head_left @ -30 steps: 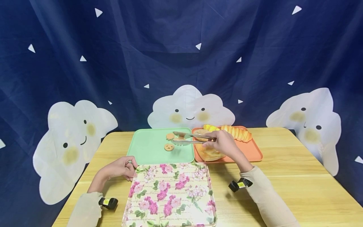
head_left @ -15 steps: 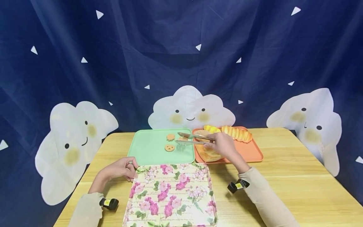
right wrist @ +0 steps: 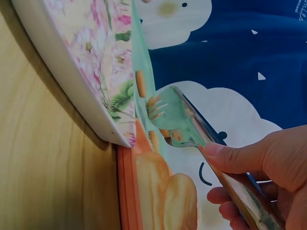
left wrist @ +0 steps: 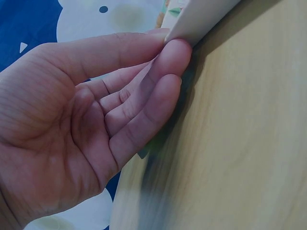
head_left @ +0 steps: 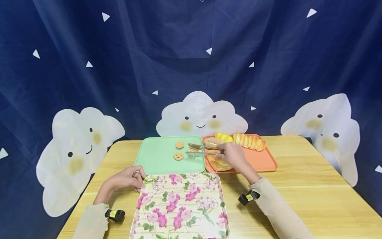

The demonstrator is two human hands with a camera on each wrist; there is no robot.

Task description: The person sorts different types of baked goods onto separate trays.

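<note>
Floral-printed tray (head_left: 179, 205) lies nearest on wooden table (head_left: 313, 186), corner pinched by left hand (head_left: 126, 177), fingers curled. Beyond, metal tongs (head_left: 203, 150), shiny, slim, gripped by right hand (head_left: 234, 154), tips held slightly parted over green tray (head_left: 155, 154) beside two biscuits (head_left: 179, 150). Orange tray (head_left: 262, 159) with bread (head_left: 249, 141) sits farthest. Since earlier frame, tongs drawn back rightward, away from biscuits.

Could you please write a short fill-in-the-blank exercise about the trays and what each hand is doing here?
1. The right hand holds metal ____ over the trays.
2. Two small biscuits lie on the ____ tray.
3. The left hand pinches a corner of the ____ tray.
4. The bread lies on the ____ tray.

Missing words: tongs; green; floral; orange
</note>
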